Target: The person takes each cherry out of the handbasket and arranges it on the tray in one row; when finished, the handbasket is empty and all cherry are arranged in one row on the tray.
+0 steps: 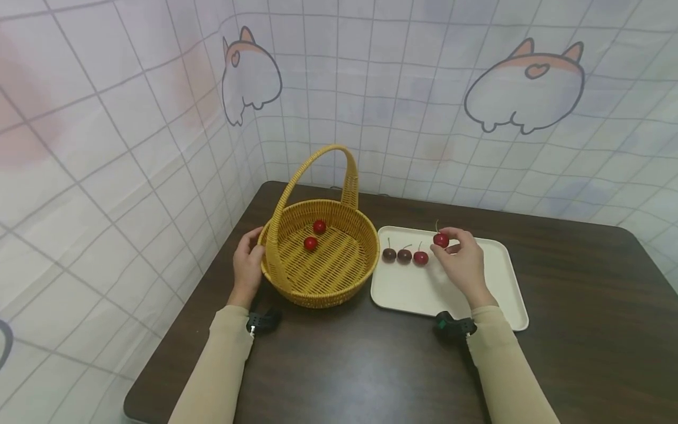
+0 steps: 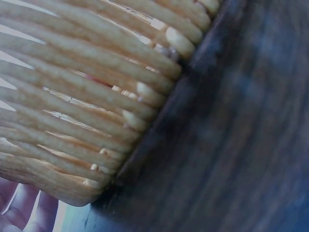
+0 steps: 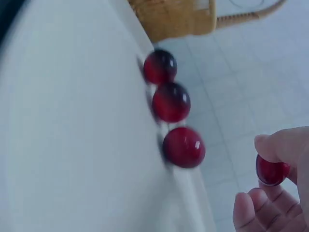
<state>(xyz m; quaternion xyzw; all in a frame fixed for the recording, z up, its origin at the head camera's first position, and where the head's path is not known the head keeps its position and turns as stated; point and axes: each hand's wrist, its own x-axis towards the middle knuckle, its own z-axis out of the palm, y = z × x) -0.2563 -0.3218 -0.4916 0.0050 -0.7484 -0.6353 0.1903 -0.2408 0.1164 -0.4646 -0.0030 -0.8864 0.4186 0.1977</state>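
A red cherry with its stem upright is pinched between the thumb and fingers of my right hand, above the white tray. In the right wrist view this cherry shows under the thumb. Left of it on the tray, a red cherry and two darker cherries stand in a row. My left hand grips the left side of the yellow wicker basket, its fingers partly hidden by the weave in the left wrist view. Two red cherries lie inside the basket.
The basket's tall arched handle rises over its bowl. Tray and basket stand side by side on a dark wooden table. Behind and to the left hangs a white checked cloth with cartoon animal prints.
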